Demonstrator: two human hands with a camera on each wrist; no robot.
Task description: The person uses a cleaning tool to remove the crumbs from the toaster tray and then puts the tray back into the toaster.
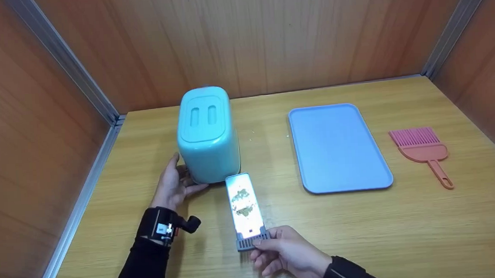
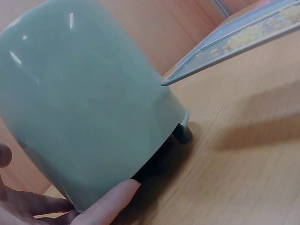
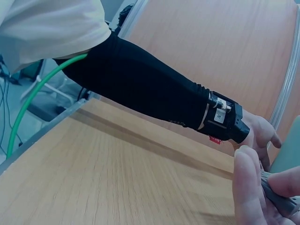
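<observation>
The left hand (image 1: 174, 187) rests flat against the near side of the tall mint green plastic toaster (image 1: 207, 134), with its fingers straight and its thumb along the bottom edge. The toaster stands on the light wooden table (image 1: 160, 264). The right hand (image 1: 285, 252) pinches the grey handle of the long shiny metal crumb tray (image 1: 245, 205), which has crumbs on it and pokes toward the toaster. Brown wooden walls (image 1: 266, 30) stand around the table. Further right lie a flat light blue plastic tray (image 1: 338, 148) and a pink plastic brush (image 1: 424, 147), well apart from both hands.
</observation>
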